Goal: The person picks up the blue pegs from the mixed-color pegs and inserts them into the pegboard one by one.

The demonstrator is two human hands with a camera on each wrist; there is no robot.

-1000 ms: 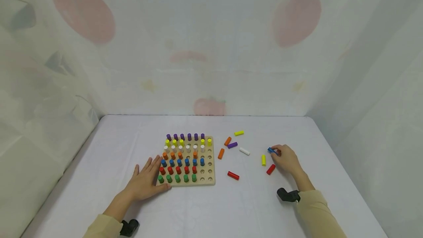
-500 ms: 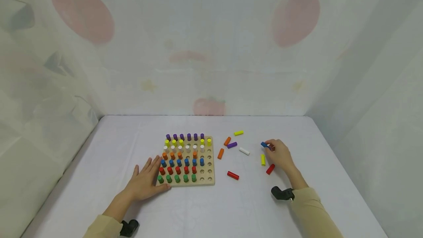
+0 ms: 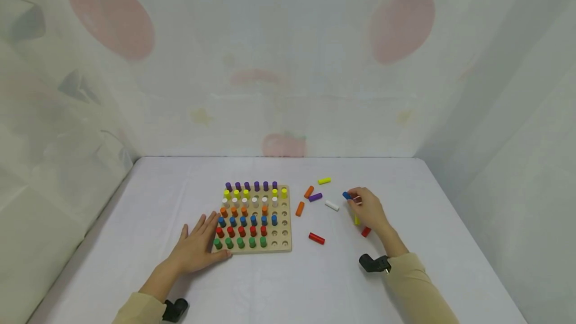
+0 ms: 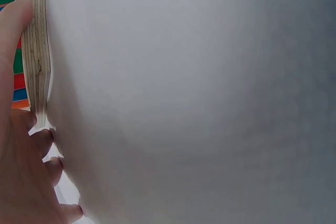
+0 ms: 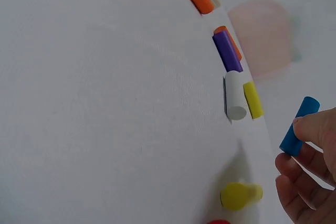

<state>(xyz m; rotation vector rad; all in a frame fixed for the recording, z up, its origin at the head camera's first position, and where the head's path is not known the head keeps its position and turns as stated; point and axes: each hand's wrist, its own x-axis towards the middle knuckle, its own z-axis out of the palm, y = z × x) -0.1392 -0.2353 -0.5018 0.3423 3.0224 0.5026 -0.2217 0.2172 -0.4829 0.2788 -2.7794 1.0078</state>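
Note:
A wooden pegboard [image 3: 282,247] carries rows of upright pegs in purple, yellow, white, orange, blue, red and green. My left hand [image 3: 194,250] rests at its left edge with fingers spread, the thumb along the near corner; the left wrist view shows the thumb on the board's layered side [image 4: 38,51]. Right of the board, my right hand [image 3: 370,210] pinches a blue peg [image 5: 299,126] between thumb and fingers, held above the table. Below that hand lie a yellow peg [image 3: 357,220] and a red peg [image 3: 366,231], both partly hidden by it in the head view.
Between board and right hand lie a white peg [image 3: 332,205], a purple peg [image 3: 315,197], two orange pegs [image 3: 299,208], another yellow peg [image 3: 324,181] and another red peg [image 3: 316,238]. Several holes on the board's right side stand unfilled. A patterned curtain [image 3: 283,64] hangs behind the table.
My right hand has moved left with the blue peg, lifting it from beside the yellow and red pegs. My left hand has stayed at the board's edge.

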